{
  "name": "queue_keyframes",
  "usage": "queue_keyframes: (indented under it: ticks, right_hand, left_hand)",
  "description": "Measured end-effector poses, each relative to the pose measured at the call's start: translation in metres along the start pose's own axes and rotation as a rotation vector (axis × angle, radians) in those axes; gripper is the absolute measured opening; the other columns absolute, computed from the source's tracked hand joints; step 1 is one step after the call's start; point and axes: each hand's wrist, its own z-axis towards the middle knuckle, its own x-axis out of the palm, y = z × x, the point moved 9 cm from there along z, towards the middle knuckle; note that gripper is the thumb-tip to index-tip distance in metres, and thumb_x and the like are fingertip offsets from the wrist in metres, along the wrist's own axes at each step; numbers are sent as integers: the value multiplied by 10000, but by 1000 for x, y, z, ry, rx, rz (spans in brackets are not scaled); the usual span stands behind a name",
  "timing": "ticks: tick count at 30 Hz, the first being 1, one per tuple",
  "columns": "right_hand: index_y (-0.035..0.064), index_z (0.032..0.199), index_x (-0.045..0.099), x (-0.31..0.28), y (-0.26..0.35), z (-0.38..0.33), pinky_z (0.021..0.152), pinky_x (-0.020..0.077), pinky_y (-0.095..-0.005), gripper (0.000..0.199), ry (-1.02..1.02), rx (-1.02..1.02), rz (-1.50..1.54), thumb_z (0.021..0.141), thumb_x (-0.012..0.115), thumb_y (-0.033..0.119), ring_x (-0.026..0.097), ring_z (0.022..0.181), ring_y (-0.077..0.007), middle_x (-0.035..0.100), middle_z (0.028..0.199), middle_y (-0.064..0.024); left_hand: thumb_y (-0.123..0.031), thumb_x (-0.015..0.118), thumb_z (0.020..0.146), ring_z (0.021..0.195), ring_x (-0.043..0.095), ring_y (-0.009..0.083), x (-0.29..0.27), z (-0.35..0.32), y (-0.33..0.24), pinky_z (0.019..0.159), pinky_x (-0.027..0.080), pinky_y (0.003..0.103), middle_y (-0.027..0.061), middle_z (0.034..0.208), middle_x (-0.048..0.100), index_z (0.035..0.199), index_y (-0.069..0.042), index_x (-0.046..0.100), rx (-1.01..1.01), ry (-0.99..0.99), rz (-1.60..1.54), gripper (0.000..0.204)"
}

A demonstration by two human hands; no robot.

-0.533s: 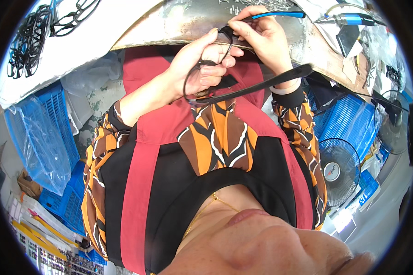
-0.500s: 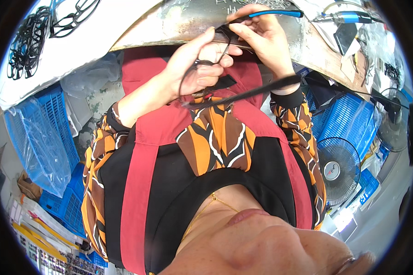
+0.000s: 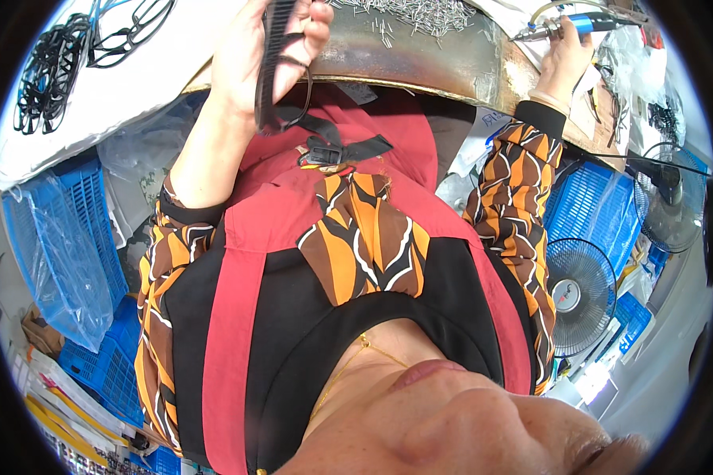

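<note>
Up at the worktop's front edge, my left hand is closed around a black eyeglass frame. The frame stands upright in the fingers, a dark arm toward me and a thin rim curving beside the palm; part of it is blurred. At the far right my right hand grips a slim blue-and-silver powered screwdriver with a hose at its back end. The tool lies sideways on the worktop, its thin tip pointing left. Many small metal screws or pins lie in a metal tray between my hands.
Stacked black eyeglass frames lie on the white-covered surface at the far left. Blue plastic crates stand low on my left, another crate on my right. Two fans stand at the right. A red apron covers my lap.
My right hand has let go of the eyeglass frame and moved right to the screwdriver. My left hand has carried the frame up and left, turning it upright.
</note>
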Motion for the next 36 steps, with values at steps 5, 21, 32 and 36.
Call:
queue_keyframes:
  ticks: [5,21,32,36]
  right_hand:
    - [51,1144,532,41,14,-74,573,530,-300,268,115,260,562,910,661,34,559,688,-187,571,862,-76]
    - [149,1152,535,141,34,-137,456,417,-224,127,201,186,664,1037,587,164,502,653,-104,521,834,4]
    - [142,1131,534,155,37,-144,486,402,-214,121,232,210,664,1019,579,138,490,678,-100,495,830,3]
    - [137,1129,542,150,66,-157,445,366,-208,114,309,132,766,1023,582,152,428,623,-88,484,835,-8]
  left_hand:
    - [-376,530,1088,618,524,45,-11,-42,35,451,386,163,30,929,609,1210,-86,561,-151,-287,404,316]
    - [-353,477,1113,415,417,36,-30,-78,132,345,289,183,36,718,558,1193,-34,568,-655,-287,322,342]
    - [-391,441,1121,420,405,27,-30,-75,134,332,289,193,-5,740,531,1224,-52,552,-639,-248,324,371]
    - [-371,506,1106,551,448,36,-22,-74,136,446,306,185,6,835,575,1165,-58,588,-602,-127,79,328]
